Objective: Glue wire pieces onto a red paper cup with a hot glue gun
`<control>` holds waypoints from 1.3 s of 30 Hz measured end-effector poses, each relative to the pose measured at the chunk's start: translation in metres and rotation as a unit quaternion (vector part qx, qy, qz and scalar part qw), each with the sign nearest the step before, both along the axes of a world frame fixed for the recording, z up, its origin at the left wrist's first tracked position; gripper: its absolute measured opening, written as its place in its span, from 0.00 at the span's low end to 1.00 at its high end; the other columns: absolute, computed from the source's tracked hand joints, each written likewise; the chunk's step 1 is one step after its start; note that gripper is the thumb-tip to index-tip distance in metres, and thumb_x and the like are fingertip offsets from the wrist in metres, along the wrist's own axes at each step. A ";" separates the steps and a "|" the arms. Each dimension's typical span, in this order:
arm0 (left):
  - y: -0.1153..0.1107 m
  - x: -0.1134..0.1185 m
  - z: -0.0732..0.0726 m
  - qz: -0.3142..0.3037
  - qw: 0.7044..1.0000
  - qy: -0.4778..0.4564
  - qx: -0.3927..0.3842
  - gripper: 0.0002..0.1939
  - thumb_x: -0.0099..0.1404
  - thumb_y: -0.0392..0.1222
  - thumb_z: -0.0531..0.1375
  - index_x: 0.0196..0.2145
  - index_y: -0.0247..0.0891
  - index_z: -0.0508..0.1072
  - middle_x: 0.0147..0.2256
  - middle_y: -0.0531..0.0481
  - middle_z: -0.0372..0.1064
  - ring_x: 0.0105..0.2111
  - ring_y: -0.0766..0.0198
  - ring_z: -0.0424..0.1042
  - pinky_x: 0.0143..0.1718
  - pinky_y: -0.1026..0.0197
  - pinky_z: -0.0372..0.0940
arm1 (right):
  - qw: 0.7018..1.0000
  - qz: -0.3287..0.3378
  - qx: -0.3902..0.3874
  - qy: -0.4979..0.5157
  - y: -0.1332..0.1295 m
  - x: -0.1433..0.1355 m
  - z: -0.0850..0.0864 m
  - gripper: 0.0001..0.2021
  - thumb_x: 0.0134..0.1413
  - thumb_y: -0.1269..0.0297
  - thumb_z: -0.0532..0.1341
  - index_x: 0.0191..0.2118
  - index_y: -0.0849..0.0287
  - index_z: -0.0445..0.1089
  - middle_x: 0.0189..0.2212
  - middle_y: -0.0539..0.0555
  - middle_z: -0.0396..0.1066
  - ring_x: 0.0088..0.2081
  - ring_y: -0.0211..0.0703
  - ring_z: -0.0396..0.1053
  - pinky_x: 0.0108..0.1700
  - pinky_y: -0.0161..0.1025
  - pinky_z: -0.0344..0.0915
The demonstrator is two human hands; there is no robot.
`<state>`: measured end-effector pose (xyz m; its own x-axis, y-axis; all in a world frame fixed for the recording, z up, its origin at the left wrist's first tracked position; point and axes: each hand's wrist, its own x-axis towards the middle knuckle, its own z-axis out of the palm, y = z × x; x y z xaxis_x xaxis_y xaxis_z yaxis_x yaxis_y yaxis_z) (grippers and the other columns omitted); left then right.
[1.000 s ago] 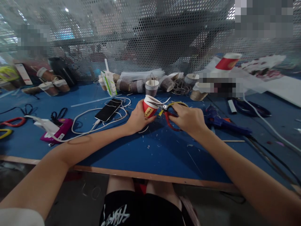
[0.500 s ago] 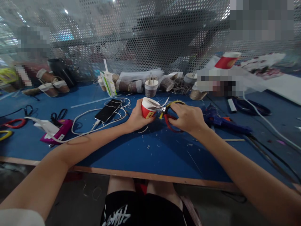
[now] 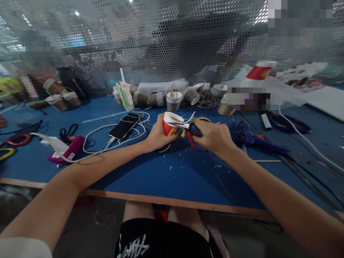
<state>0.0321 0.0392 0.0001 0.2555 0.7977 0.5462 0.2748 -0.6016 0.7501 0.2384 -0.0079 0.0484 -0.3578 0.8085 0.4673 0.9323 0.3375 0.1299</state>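
A red paper cup (image 3: 168, 128) with a white inside is held slightly tilted by my left hand (image 3: 157, 134), whose fingers wrap round its side. My right hand (image 3: 213, 135) grips a pair of scissors (image 3: 186, 125) by red and yellow handles. The metal blades reach across the cup's rim, and a thin white strip (image 3: 192, 117) curls up from the cut edge. Small white scraps lie on the blue table (image 3: 172, 182) below. How far the blades are parted is hard to make out.
Left of my hands lie a phone (image 3: 124, 126) with a white cable and a purple power strip (image 3: 71, 148). A blue glue gun (image 3: 263, 141) lies to the right. Twine-wrapped cups (image 3: 173, 102) and a drink carton (image 3: 125, 95) stand along the mesh screen (image 3: 129, 46).
My hands, the cup and the scissors keep almost the same pose. The whole view has shifted slightly. Part of another person's hand now shows at the far left edge.
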 end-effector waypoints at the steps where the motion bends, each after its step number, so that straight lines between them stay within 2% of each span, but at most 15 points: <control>1: 0.000 0.000 0.000 -0.002 1.000 -0.002 0.003 0.37 0.48 0.41 0.71 0.51 0.41 0.57 0.47 0.43 0.71 0.45 0.53 0.75 0.48 0.47 0.71 | 1.000 -0.003 0.004 -0.003 0.000 -0.002 0.000 0.16 0.56 0.58 0.54 0.40 0.61 0.73 0.28 0.59 0.75 0.27 0.44 0.66 0.26 0.37 0.43; 10: -0.001 0.001 -0.001 0.007 1.000 0.013 0.009 0.38 0.50 0.42 0.71 0.53 0.42 0.55 0.48 0.43 0.70 0.47 0.51 0.74 0.49 0.46 0.72 | 1.000 -0.006 0.005 0.001 0.000 0.002 -0.003 0.14 0.58 0.58 0.53 0.39 0.60 0.72 0.26 0.57 0.74 0.26 0.43 0.65 0.27 0.38 0.45; 19: 0.002 0.002 -0.010 0.033 0.997 0.037 0.057 0.43 0.51 0.45 0.72 0.58 0.41 0.52 0.55 0.37 0.64 0.56 0.45 0.69 0.57 0.43 0.68 | 1.000 -0.017 -0.008 -0.017 -0.003 -0.002 0.003 0.16 0.55 0.57 0.54 0.40 0.61 0.73 0.28 0.59 0.76 0.27 0.44 0.66 0.26 0.38 0.44; 24: 0.003 0.001 -0.011 0.047 0.996 0.046 0.053 0.45 0.50 0.45 0.72 0.59 0.40 0.52 0.56 0.35 0.61 0.56 0.43 0.68 0.57 0.40 0.68 | 0.999 -0.024 -0.012 -0.029 -0.002 0.001 0.004 0.16 0.56 0.58 0.54 0.41 0.61 0.75 0.26 0.59 0.76 0.26 0.45 0.67 0.26 0.38 0.43; 33: 0.003 0.000 -0.015 0.036 0.993 0.063 0.094 0.44 0.54 0.47 0.71 0.60 0.40 0.51 0.53 0.36 0.64 0.54 0.44 0.70 0.55 0.44 0.70 | 0.999 -0.013 -0.003 -0.039 -0.002 -0.003 0.001 0.15 0.56 0.58 0.54 0.38 0.62 0.73 0.26 0.59 0.76 0.26 0.45 0.68 0.25 0.37 0.42; 36: 0.004 -0.001 -0.013 0.036 0.994 0.065 0.085 0.44 0.54 0.47 0.70 0.60 0.39 0.51 0.54 0.35 0.64 0.55 0.44 0.70 0.55 0.43 0.69 | 1.000 -0.009 -0.004 -0.026 0.001 0.002 0.000 0.15 0.58 0.57 0.53 0.37 0.61 0.72 0.25 0.58 0.75 0.26 0.45 0.69 0.25 0.37 0.43; 39: 0.007 -0.003 -0.007 0.017 0.997 0.020 0.067 0.43 0.52 0.47 0.71 0.59 0.40 0.54 0.56 0.36 0.64 0.55 0.46 0.70 0.56 0.43 0.68 | 1.000 0.005 -0.005 -0.002 0.006 0.007 0.000 0.14 0.59 0.58 0.53 0.37 0.60 0.72 0.28 0.59 0.76 0.26 0.45 0.69 0.25 0.37 0.45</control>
